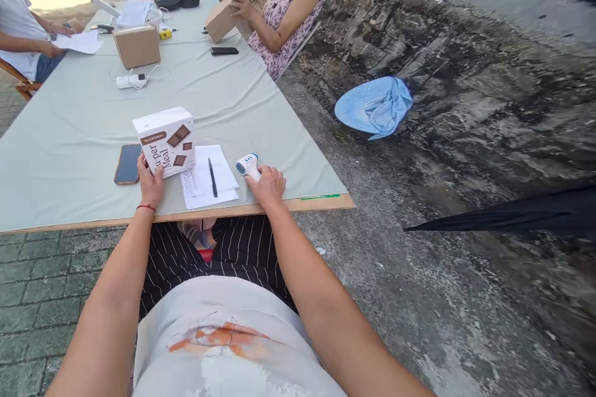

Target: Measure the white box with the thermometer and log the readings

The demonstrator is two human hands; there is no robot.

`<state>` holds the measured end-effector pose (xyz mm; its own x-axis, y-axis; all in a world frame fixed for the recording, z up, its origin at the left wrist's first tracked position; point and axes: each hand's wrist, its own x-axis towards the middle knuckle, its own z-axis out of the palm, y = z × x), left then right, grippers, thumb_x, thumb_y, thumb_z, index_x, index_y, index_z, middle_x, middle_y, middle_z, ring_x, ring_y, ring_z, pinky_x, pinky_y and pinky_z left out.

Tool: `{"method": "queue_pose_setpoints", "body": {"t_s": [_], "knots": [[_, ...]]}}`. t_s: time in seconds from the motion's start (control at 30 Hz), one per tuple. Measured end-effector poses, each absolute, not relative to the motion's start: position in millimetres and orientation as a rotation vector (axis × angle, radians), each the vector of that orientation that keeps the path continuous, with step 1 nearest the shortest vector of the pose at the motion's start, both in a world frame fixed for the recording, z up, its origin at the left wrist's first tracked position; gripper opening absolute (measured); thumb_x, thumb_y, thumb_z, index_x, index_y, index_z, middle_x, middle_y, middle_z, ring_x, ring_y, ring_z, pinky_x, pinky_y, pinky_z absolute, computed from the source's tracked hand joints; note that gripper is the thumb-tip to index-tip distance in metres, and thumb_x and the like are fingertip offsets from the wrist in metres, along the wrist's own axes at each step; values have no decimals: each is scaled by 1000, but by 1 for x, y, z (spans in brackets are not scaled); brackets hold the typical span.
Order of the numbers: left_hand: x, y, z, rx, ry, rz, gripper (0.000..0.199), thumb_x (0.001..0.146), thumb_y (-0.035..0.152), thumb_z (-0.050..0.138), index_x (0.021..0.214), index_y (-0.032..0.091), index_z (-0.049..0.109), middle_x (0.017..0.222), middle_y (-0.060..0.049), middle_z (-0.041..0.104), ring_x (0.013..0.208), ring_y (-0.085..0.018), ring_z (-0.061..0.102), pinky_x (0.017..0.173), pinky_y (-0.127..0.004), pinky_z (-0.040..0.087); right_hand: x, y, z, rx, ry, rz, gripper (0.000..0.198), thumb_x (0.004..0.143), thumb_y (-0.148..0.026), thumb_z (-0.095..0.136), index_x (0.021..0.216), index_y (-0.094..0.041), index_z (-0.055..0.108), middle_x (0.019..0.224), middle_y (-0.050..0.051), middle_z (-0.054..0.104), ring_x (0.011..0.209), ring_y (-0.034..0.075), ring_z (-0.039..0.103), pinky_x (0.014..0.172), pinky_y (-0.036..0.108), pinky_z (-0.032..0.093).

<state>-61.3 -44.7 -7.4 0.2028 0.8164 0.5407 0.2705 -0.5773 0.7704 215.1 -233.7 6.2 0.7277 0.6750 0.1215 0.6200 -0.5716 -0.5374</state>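
My left hand [151, 185] grips the lower left corner of a white meal box [164, 127] printed with brown chocolate squares, which stands tilted near the table's front edge. Wrapped around the handle of a white and blue infrared thermometer [248, 165] is my right hand [269, 186], resting by the front right of the table. Between the two hands lie white paper sheets [195, 189] with a black pen [213, 177] on top. A smartphone [127, 165] with an orange-brown edge lies just left of the box.
Farther up the cloth-covered table [84, 167] are a brown carton [137, 47], a white power strip [131, 81], a black phone [224, 51] and a yellow tape measure [166, 33]. Three people sit around it; one holds a cardboard box [220, 20]. A blue hat [372, 107] is at the right.
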Motion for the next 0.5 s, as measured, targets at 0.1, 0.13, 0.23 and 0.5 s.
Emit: {"method": "queue_pose_setpoints", "body": {"t_s": [0.1,0.13,0.23,0.5], "knots": [[-59,-46,-8,1950,1055,1379,64,92,51,56,141,19,28,136,-19,51,128,-27,53,108,-46,43,202,-226,3,-2187,-1041,48,29,81,-29,65,107,-15,63,122,18,58,112,32,49,95,45,38],[-59,-47,-8,1950,1068,1381,63,92,49,56,140,19,29,136,-18,51,129,-27,52,109,-47,42,196,-221,3,-2120,-1086,66,27,83,-30,63,106,-15,63,120,17,59,109,30,50,95,44,39],[-58,-49,-7,1941,1113,1372,59,90,44,59,138,19,35,134,-16,53,127,-27,52,109,-47,42,174,-201,7,-2036,-1192,242,31,87,-36,59,112,-16,60,102,11,65,94,25,57,86,39,44],[-60,-56,-2,1936,1349,1280,32,83,34,67,107,20,53,101,-8,57,97,-24,57,91,-45,49,150,-175,18,-2235,-1494,355,54,86,-14,48,139,-23,53,109,15,66,92,27,63,81,38,45]]}}
